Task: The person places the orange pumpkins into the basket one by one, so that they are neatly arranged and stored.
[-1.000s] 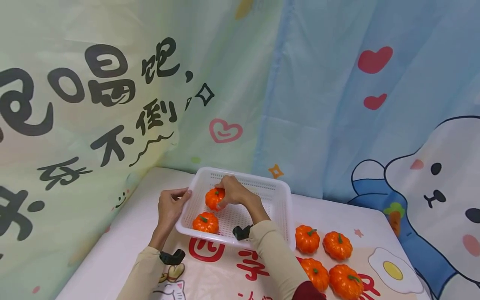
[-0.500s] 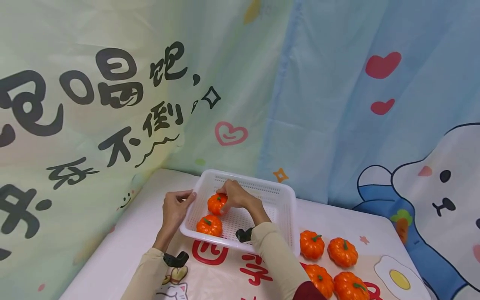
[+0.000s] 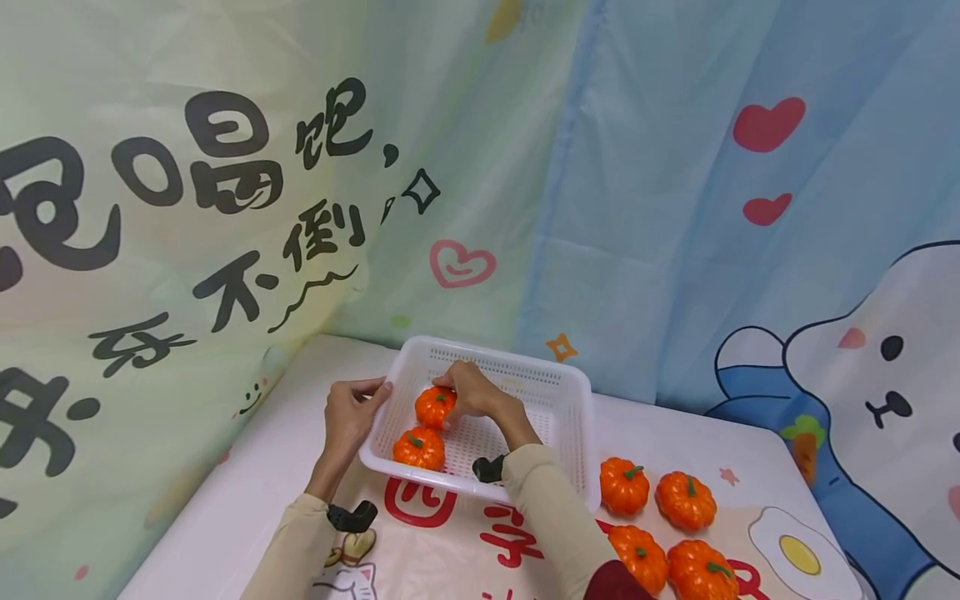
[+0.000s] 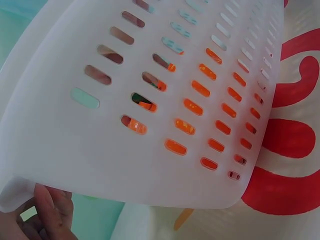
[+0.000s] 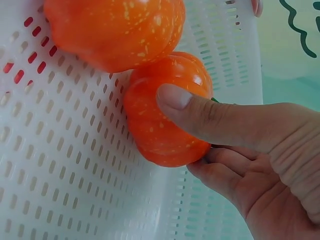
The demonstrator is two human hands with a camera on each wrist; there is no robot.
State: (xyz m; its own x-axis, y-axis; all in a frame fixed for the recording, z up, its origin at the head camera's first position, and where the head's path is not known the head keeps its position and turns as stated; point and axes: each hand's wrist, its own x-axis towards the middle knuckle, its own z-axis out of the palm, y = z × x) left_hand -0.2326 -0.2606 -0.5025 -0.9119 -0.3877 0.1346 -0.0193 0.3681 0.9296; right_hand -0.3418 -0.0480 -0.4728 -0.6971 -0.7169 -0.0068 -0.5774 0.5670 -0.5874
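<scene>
A white perforated plastic basket (image 3: pixel 558 433) stands on the table with two small orange pumpkins at its left end. My right hand (image 3: pixel 482 395) reaches into it and grips the farther pumpkin (image 3: pixel 432 407), thumb on one side and fingers on the other, as the right wrist view shows on this pumpkin (image 5: pixel 160 115). Nearer me lies the second pumpkin (image 3: pixel 419 450), touching the first. My left hand (image 3: pixel 350 417) pinches the basket's left rim; in the left wrist view its fingers (image 4: pixel 50 210) hold the rim at a corner.
To the right of the basket several more orange pumpkins (image 3: pixel 686 502) sit on the printed tabletop. A curtain (image 3: pixel 622 208) with drawings hangs close behind the table, and another printed sheet (image 3: pixel 150 375) runs along the left side.
The view has shifted slightly, moving everything a little to the right in the picture. Both hands keep their holds on the basket rim and the pumpkin.
</scene>
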